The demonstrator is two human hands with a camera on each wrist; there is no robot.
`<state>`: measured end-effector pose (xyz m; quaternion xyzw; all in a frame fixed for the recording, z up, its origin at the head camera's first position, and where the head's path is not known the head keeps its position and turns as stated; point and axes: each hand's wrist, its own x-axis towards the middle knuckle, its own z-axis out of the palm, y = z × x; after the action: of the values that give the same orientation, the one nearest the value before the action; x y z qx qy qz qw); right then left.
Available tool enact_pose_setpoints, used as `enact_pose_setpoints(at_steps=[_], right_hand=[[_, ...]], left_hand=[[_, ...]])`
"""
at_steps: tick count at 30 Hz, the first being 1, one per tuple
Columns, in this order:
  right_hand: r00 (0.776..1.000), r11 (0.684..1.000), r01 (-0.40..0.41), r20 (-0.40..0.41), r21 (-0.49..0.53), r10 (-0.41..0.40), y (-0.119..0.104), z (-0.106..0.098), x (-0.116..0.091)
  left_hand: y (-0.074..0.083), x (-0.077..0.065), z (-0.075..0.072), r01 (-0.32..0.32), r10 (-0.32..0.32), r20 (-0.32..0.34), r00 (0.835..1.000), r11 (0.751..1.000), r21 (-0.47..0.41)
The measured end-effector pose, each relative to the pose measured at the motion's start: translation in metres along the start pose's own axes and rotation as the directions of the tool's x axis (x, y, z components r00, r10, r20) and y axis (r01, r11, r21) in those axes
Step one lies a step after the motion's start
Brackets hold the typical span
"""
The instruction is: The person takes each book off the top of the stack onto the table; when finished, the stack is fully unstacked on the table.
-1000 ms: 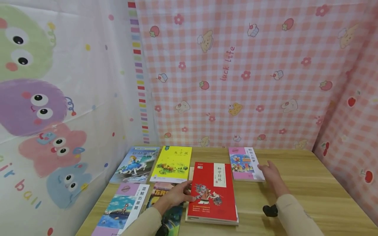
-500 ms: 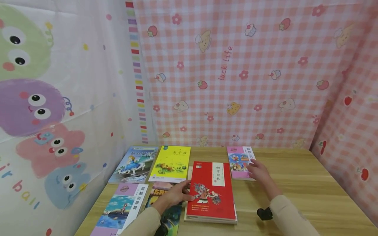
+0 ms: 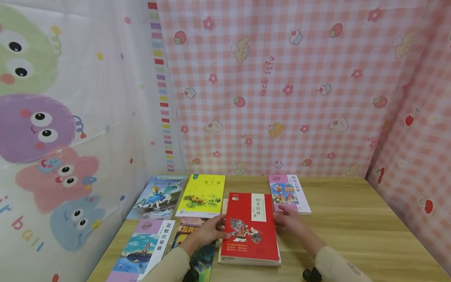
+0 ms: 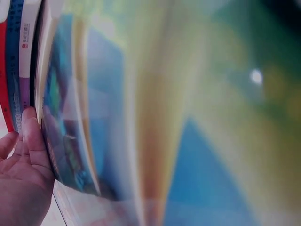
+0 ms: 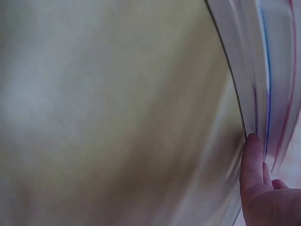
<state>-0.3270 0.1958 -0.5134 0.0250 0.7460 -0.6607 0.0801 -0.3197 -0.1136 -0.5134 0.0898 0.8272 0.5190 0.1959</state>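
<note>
A red book tops a stack of several books at the table's middle front. My left hand is at the stack's left side, thumb right at the red cover's edge. In the left wrist view its fingertips touch the spines, one blue, one white and purple. Opposite, my right hand is at the stack's right side. The right wrist view shows its extended finger against the page edges. Part of the right fingers is hidden behind the stack in the head view.
Single books lie around the stack: a blue one, a yellow one, a purple-and-white one and a dark one partly under my left arm. Another purple-and-white book lies behind my right hand. Patterned curtains border the wooden table.
My right hand has moved left and nearer, from the purple-and-white book at the back right to the stack's right edge. The left hand has stayed at the stack's left side.
</note>
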Motion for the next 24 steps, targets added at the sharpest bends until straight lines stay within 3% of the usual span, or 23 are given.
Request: enact_pose_setpoints(at_steps=[3, 9, 18, 24], right_hand=[[1.000, 1.000, -0.027, 0.013, -0.014, 0.028, 0.001, 0.005, -0.007], [0.998, 0.996, -0.055, -0.037, -0.073, 0.052, 0.004, 0.003, -0.013], [1.000, 0.993, -0.015, -0.021, -0.118, 0.012, 0.008, -0.004, -0.023], [0.995, 0.988, -0.100, -0.036, -0.116, 0.096, 0.011, -0.007, -0.031]], left_hand=[[0.002, 0.000, 0.001, -0.009, 0.009, 0.001, 1.000, 1.000, 0.017], [0.001, -0.002, 0.006, -0.041, 0.038, 0.045, 0.998, 0.997, 0.059], [0.001, -0.005, 0.005, -0.125, 0.119, 0.073, 0.990, 0.988, 0.093], [0.001, -0.007, 0.005, -0.112, 0.104, 0.085, 0.991, 0.989, 0.092]])
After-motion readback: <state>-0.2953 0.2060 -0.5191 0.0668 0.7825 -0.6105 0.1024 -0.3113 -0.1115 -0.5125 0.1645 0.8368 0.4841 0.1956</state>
